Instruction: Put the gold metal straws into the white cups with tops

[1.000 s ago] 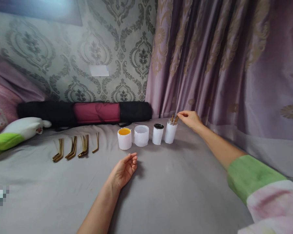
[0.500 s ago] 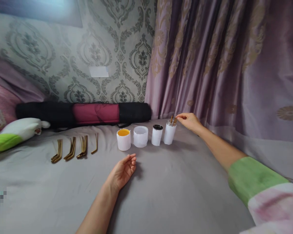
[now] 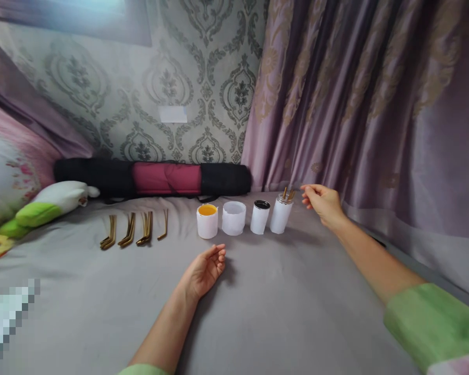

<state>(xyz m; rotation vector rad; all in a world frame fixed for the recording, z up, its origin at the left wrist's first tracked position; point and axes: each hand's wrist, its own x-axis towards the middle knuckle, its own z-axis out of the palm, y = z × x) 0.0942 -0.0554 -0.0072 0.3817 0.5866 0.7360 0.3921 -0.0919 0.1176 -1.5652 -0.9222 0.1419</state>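
Observation:
Several white-wrapped cups stand in a row on the grey bed sheet (image 3: pixel 281 312). The rightmost jar (image 3: pixel 281 214) holds gold straws that poke out of its top. My right hand (image 3: pixel 323 203) hovers just right of that jar, fingers loosely curled and apart, holding nothing. Left of the jar are a black-rimmed cup (image 3: pixel 260 216), a wider white cup (image 3: pixel 233 217) and a cup with an orange inside (image 3: pixel 207 220). Bent gold straws (image 3: pixel 133 230) lie in small groups further left. My left hand (image 3: pixel 205 270) rests palm up on the sheet, fingers relaxed, in front of the cups.
A rolled black and maroon mat (image 3: pixel 156 177) lies along the patterned wall. A green and white plush toy (image 3: pixel 50 204) and a floral pillow (image 3: pixel 8 177) sit at the left. Purple curtains (image 3: pixel 367 104) hang at the right, close behind my right hand.
My right hand has let go of the straws in the rightmost jar and drawn back to the right. The view has shifted slightly. My left hand has stayed put.

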